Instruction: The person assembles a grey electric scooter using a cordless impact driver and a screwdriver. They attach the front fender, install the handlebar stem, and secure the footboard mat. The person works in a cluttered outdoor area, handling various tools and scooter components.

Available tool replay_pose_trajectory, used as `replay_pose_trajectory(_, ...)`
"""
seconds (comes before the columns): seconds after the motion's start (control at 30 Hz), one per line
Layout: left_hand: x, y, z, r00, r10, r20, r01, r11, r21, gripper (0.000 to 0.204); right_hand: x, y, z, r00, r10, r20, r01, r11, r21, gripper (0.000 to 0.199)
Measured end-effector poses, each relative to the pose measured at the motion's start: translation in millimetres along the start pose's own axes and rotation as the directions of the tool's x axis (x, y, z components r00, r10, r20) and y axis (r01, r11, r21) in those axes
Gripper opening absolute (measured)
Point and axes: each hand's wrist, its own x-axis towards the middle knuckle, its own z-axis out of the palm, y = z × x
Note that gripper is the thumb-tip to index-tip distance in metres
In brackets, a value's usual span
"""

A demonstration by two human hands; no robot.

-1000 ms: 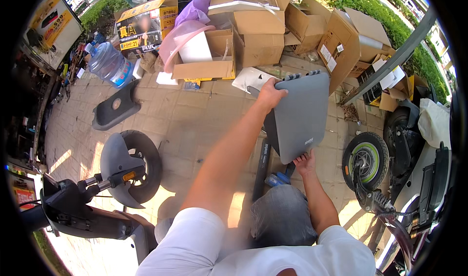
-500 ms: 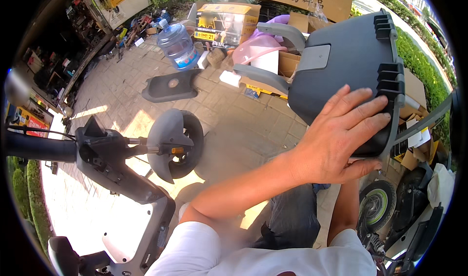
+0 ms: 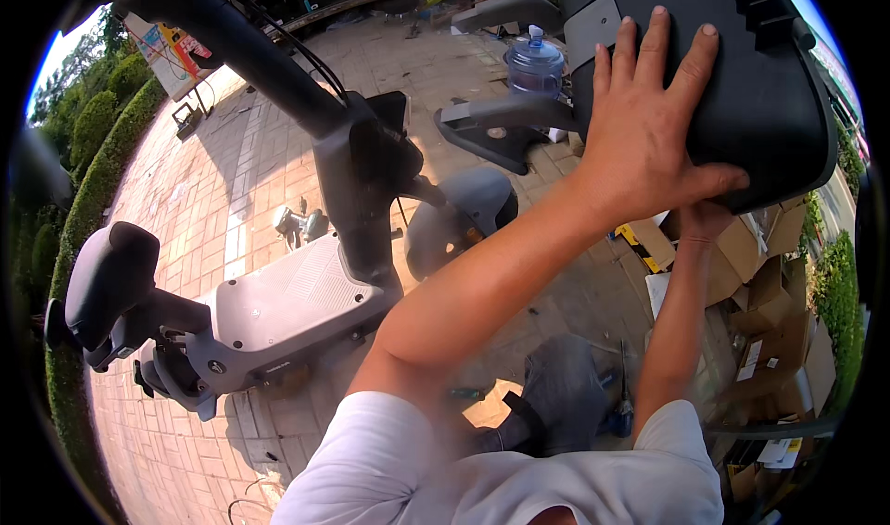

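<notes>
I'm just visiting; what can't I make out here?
In the head view:
The right hand: fingers hidden behind the dark box.
The dark box: upper part cut off by the picture's upper edge.
The scooter's stem: far end lost at the dark upper rim.
The background clutter: too small.

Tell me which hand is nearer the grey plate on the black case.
Left. The left hand lies spread on the black case, close beside the grey plate; the right hand, partly hidden, is farther off, at the case's lower edge.
</notes>
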Motion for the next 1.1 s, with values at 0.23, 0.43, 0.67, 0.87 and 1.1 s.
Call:
replay_pose_trajectory(0.23,68,-37,-97,0.983,-0.081,0.162,0.091,0.994,-0.054,0.094,143,60,70,0.837,-0.248,-0.488,-0.058,0.846,-0.53,0.076)
replay_pose_trajectory(0.43,90,-86,-178,0.862,-0.351,0.367,0.503,0.684,-0.528,0.073,217,101,68,0.939,0.09,-0.332,-0.251,0.84,-0.482,0.072)
replay_pose_trajectory(0.67,80,-94,-203,0.833,-0.461,0.305,0.553,0.684,-0.475,0.073,249,129,34,0.925,0.247,-0.29,-0.358,0.823,-0.441,0.078)
replay_pose_trajectory(0.87,68,-123,-214,0.84,-0.471,0.27,0.541,0.687,-0.485,0.075,265,149,18,0.939,0.243,-0.243,-0.332,0.826,-0.455,0.076)
replay_pose_trajectory(1.1,50,-126,-214,0.767,-0.622,0.159,0.599,0.603,-0.527,0.074,289,165,-4,0.921,0.265,-0.284,-0.38,0.771,-0.512,0.079)
